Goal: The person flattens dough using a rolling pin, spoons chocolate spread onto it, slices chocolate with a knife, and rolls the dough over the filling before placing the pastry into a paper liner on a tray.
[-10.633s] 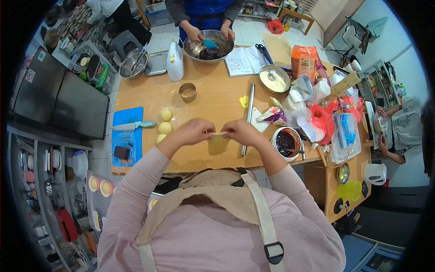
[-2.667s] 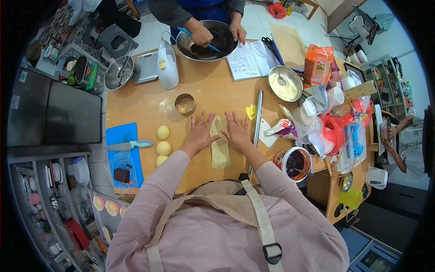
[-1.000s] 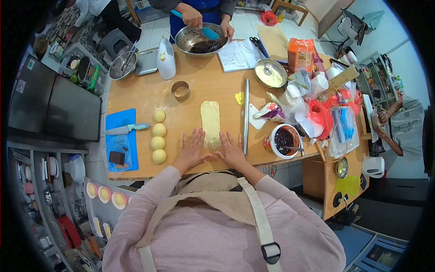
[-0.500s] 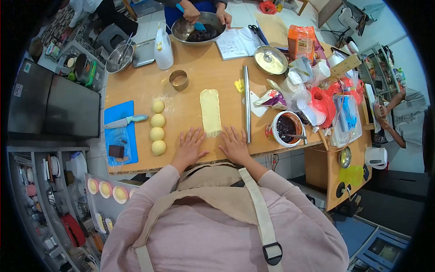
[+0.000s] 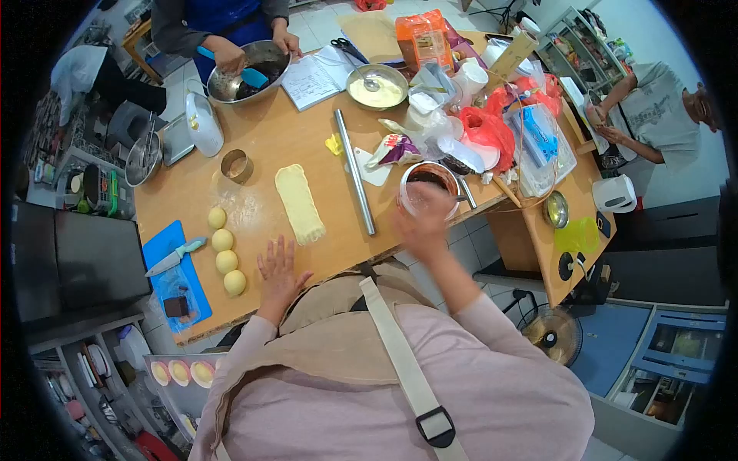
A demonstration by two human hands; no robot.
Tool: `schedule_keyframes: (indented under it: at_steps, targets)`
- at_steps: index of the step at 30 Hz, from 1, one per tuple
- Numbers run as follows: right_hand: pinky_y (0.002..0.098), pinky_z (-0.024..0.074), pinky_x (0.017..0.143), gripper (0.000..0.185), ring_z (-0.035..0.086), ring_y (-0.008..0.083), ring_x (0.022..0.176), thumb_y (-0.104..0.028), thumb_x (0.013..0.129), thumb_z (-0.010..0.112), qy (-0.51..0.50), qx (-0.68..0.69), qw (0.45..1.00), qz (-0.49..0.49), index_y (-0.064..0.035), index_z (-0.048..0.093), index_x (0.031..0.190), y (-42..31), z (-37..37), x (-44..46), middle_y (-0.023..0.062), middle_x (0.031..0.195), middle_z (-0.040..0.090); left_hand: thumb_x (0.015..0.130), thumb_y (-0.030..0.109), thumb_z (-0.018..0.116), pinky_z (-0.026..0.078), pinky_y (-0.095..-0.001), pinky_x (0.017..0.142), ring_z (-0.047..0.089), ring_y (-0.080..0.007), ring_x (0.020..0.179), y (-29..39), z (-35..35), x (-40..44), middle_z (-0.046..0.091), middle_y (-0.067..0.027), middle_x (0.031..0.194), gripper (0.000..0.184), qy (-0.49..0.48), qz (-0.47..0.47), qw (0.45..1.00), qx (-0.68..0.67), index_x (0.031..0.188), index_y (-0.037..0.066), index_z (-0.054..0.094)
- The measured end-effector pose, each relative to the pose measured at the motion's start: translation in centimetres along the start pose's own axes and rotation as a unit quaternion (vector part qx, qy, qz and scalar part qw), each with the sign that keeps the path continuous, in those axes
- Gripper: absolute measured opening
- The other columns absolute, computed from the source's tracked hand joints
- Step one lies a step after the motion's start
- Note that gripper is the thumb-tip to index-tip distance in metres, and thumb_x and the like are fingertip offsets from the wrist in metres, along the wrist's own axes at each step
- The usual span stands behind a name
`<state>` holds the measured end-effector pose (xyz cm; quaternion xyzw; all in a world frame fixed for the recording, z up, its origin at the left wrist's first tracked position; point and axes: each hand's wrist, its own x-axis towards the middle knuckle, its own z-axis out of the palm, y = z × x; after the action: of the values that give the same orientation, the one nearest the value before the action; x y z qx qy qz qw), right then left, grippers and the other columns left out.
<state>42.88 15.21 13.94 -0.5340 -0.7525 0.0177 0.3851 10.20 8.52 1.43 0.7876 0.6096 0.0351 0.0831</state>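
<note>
A flattened strip of pale dough (image 5: 300,203) lies on the wooden table in front of me. My left hand (image 5: 281,275) rests on the table edge with its fingers spread, between the strip and a row of several round dough balls (image 5: 226,262). My right hand (image 5: 425,219) is smeared by motion, in front of a white tub (image 5: 405,181) of dark filling (image 5: 432,176) and hiding part of it. Whether its fingers touch the tub or hold anything, I cannot tell. A metal rolling pin (image 5: 355,173) lies between the strip and the tub.
A blue cutting board (image 5: 201,301) with a knife (image 5: 175,257) lies at left, near a metal ring (image 5: 237,166). Bags and containers crowd the right. Across the table, a person holds a blue spatula (image 5: 254,77) in a mixing bowl (image 5: 277,52). Another person stands at right.
My right hand has left the table beside the dough strip and moved right to the tub. My left hand stays on the table. The view has turned to the right.
</note>
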Motion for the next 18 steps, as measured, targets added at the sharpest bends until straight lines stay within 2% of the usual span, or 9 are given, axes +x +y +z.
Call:
schedule_keyframes:
  at_steps: [1,3,6,9,10,13,14,16,18]
  targets:
    - [0.0373,0.0423,0.087,0.036,0.056,0.0278,0.095,-0.018,0.080,0.072,0.033,-0.044,0.997,0.050,-0.0075,0.062,0.113,1.7,-3.3,1.0,0.0091,0.107,0.061,0.087,0.057,0.055,0.004,-0.0586,0.113,0.007,-0.0344,0.147,0.0,0.0,0.0,0.011,-0.0120,0.161,0.087,0.024,-0.004,1.000,-0.002,0.153,0.013,0.020]
    - [0.0350,0.0465,0.071,0.031,0.061,0.0252,0.079,-0.026,0.079,0.074,0.103,-0.145,0.971,0.158,-0.0056,0.067,0.101,6.3,-6.3,0.8,0.0097,0.090,0.066,0.087,0.055,0.057,0.004,-0.0590,0.113,0.007,-0.0354,0.147,0.2,0.5,0.3,0.009,-0.0132,0.160,0.090,0.048,-0.022,0.999,-0.003,0.154,0.012,0.015]
    - [0.0353,0.0472,0.062,0.031,0.062,0.0238,0.069,-0.028,0.080,0.075,-0.168,0.061,0.901,0.396,-0.0042,0.066,0.099,10.1,-6.4,-1.0,0.0086,0.076,0.065,0.087,0.049,0.062,0.007,-0.0578,0.113,0.010,-0.0378,0.146,2.5,-1.1,2.0,0.012,-0.0146,0.160,0.087,0.062,-0.044,0.996,-0.049,0.152,0.010,0.019]
    - [0.0358,0.0474,0.061,0.033,0.062,0.0243,0.065,-0.030,0.082,0.074,-0.199,0.102,0.929,0.293,-0.0049,0.065,0.102,10.5,-3.9,-0.9,0.0094,0.069,0.064,0.085,0.040,0.067,0.015,-0.0531,0.113,0.019,-0.0385,0.142,5.7,-1.5,5.1,0.022,-0.0167,0.156,0.079,0.070,-0.015,0.989,-0.131,0.147,0.008,0.031]
    - [0.0374,0.0487,0.064,0.032,0.064,0.0263,0.071,-0.032,0.082,0.074,-0.200,0.073,0.924,0.317,-0.0055,0.065,0.097,9.1,-4.5,1.0,0.0106,0.072,0.065,0.084,0.038,0.069,0.018,-0.0511,0.113,0.023,-0.0384,0.141,7.0,-1.4,6.1,0.026,-0.0176,0.154,0.076,0.075,0.000,0.984,-0.160,0.145,0.007,0.035]
    - [0.0397,0.0498,0.067,0.032,0.067,0.0290,0.075,-0.033,0.082,0.074,-0.067,-0.054,0.946,0.313,-0.0045,0.063,0.092,10.4,-5.9,1.6,0.0125,0.075,0.067,0.083,0.027,0.073,0.037,-0.0404,0.104,0.043,-0.0330,0.128,12.3,-1.6,9.2,0.046,-0.0172,0.137,0.062,0.117,0.059,0.964,-0.230,0.135,0.006,0.047]
    - [0.0418,0.0507,0.069,0.032,0.068,0.0317,0.079,-0.032,0.083,0.073,-0.106,-0.069,0.954,0.271,-0.0039,0.061,0.090,11.2,-6.5,1.2,0.0147,0.078,0.068,0.083,0.029,0.074,0.040,-0.0390,0.099,0.048,-0.0307,0.120,13.8,-1.6,10.5,0.050,-0.0163,0.129,0.063,0.055,0.018,0.948,-0.314,0.134,0.004,0.046]
    - [0.0422,0.0509,0.069,0.031,0.068,0.0322,0.078,-0.032,0.083,0.073,-0.207,0.019,0.934,0.289,-0.0039,0.061,0.091,13.3,-5.7,0.1,0.0149,0.080,0.069,0.083,0.032,0.075,0.046,-0.0362,0.090,0.057,-0.0262,0.105,16.8,-1.2,11.8,0.058,-0.0145,0.112,0.066,-0.075,-0.067,0.873,-0.476,0.133,0.001,0.045]
    - [0.0436,0.0509,0.067,0.029,0.067,0.0341,0.078,-0.031,0.086,0.068,-0.263,0.151,0.914,0.268,-0.0039,0.061,0.091,13.9,-4.7,0.0,0.0153,0.080,0.069,0.084,0.030,0.075,0.048,-0.0306,0.081,0.058,-0.0187,0.094,19.3,-0.8,12.7,0.059,-0.0097,0.101,0.063,-0.109,-0.136,0.789,-0.589,0.132,0.000,0.046]
